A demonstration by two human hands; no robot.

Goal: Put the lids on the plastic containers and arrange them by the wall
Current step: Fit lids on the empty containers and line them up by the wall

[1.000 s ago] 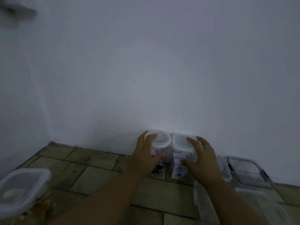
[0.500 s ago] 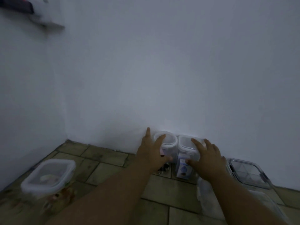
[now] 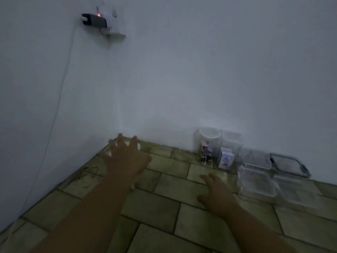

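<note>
- Left hand [image 3: 125, 158], left of centre, fingers spread and gripping nothing, hovers over a blurred container [image 3: 139, 146].
- Right hand [image 3: 217, 193], lower centre, lies relaxed and holds nothing.
- Round lidded container [image 3: 209, 141] and square lidded container [image 3: 231, 143] stand against the wall [image 3: 200, 79], centre right.

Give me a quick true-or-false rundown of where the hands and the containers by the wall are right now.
1. The left hand grips the round jar. False: it reaches, fingers spread, toward the corner, well clear of the jar.
2. The round jar stands by the wall beside the tall square container. True.
3. The right hand holds a lid. False: it is open and holds nothing, over the tiled floor.
4. A plug with a red light sits high on the wall. True.
</note>
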